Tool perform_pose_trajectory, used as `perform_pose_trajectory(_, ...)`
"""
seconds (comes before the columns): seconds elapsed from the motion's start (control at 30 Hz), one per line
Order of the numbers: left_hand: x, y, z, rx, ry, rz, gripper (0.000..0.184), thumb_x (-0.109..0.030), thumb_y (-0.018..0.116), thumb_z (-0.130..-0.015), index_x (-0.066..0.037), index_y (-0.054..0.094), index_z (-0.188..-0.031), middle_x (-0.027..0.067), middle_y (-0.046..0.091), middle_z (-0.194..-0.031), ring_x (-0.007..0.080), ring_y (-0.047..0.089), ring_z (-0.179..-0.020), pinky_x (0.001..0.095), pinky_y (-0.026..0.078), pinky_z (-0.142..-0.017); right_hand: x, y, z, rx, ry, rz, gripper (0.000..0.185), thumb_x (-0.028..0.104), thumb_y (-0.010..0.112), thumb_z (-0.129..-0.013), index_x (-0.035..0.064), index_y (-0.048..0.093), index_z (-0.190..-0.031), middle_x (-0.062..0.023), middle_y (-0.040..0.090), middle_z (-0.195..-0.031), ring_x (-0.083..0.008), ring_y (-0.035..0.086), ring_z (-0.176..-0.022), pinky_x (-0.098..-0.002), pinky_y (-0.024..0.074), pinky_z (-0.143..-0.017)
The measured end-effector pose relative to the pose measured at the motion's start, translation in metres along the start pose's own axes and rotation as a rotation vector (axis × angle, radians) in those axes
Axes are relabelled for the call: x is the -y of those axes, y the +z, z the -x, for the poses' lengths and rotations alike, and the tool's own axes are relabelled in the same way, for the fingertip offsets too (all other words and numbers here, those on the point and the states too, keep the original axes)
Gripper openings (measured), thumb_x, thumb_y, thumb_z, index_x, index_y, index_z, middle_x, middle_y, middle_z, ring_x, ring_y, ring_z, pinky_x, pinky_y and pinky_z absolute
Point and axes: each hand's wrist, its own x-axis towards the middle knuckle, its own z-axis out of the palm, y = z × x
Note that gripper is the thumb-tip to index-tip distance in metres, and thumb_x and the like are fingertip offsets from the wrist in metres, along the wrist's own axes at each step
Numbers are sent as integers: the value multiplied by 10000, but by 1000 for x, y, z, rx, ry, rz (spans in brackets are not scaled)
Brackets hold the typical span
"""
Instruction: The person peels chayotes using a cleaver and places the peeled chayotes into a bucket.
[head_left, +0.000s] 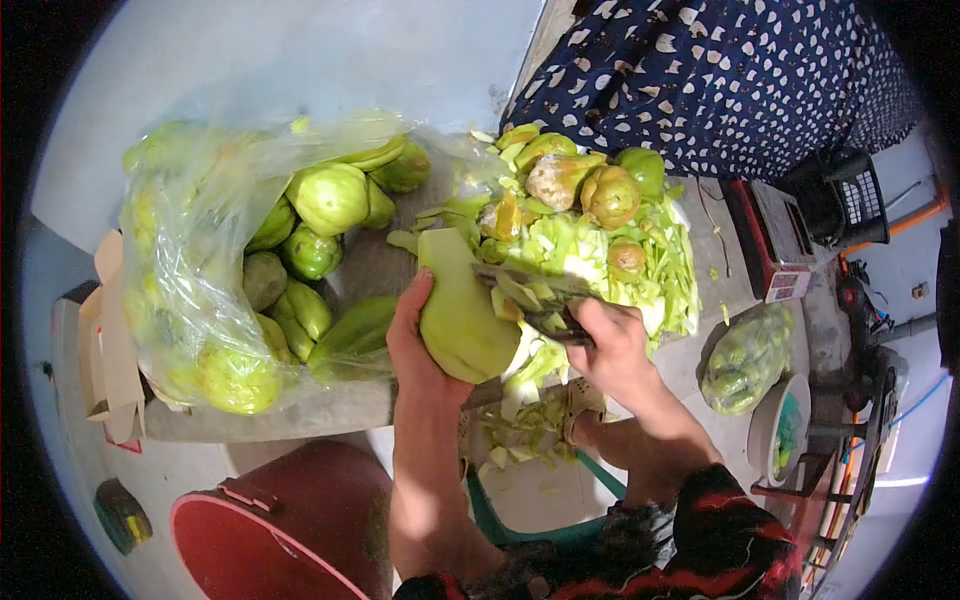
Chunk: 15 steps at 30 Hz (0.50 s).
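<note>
My left hand [412, 335] is closed around the side and bottom of a large, pale green peeled chayote [458, 300], held up over the table's front edge. In my right hand [618, 345] is a dark-handled knife [562, 326], its blade partly covered by clinging strips of peel. The blade lies close against the chayote's right side; exact contact is hard to make out. Behind my hands, a heap of peel strips [572, 245] spreads over the table, with several browned chayotes [609, 197] on top. Left of them, a clear plastic bag [190, 270] holds several unpeeled chayotes [328, 198].
Below the table's front edge stands a red bucket [235, 520]. Fallen peelings [525, 432] lie on the floor near my feet. A red scale [768, 235] sits at the table's right, with a filled bag [748, 362] below. A patterned dark cloth [700, 80] hangs behind.
</note>
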Motion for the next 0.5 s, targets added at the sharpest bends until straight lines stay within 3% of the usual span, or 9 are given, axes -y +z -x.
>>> perform_pose_trajectory(0.13, 0, 1, 0, 15, -23, -25, 423, -351, 521, -934, -46, 547, -1226, 133, 634, -1107, 274, 626, -1012, 427, 515, -880, 15, -12, 1, 27, -77, -97, 338, 96, 727, -589, 37, 493, -826, -126, 502, -680, -348, 553, -596, -428, 443, -525)
perform_pose_trajectory(0.2, -1, -6, -2, 235, -73, -15, 437, -336, 531, -928, -39, 528, -1249, 138, 633, -1106, 283, 629, -1010, 426, 518, -883, 20, -16, 0, 17, -170, -126, 396, 126, 735, -563, 19, 529, -884, -116, 496, -681, -335, 544, -593, -429, 439, -521)
perform_pose_trajectory(0.3, 2, -4, 1, 182, -70, 3, 454, -326, 539, -922, -34, 513, -1269, 145, 631, -1109, 287, 630, -1011, 425, 520, -886, 16, -12, 0, 24, -168, -47, 374, 108, 732, -565, 31, 495, -844, -120, 504, -679, -342, 546, -594, -435, 443, -521)
perform_pose_trajectory(0.4, 6, -2, 6, 87, -119, -25, 473, -304, 543, -913, -39, 490, -1301, 149, 620, -1138, 279, 630, -1019, 420, 520, -889, -5, 6, -4, 16, 48, 55, 360, 49, 710, -597, 53, 407, -793, -140, 525, -687, -383, 561, -619, -448, 454, -534)
perform_pose_trajectory(0.5, 6, -4, 4, 204, -159, -21, 511, -285, 548, -898, -47, 456, -1341, 150, 606, -1171, 280, 629, -1025, 413, 519, -895, -8, 4, -2, 0, 79, 15, 359, 42, 706, -590, 56, 415, -800, -139, 527, -688, -385, 564, -624, -448, 452, -531)
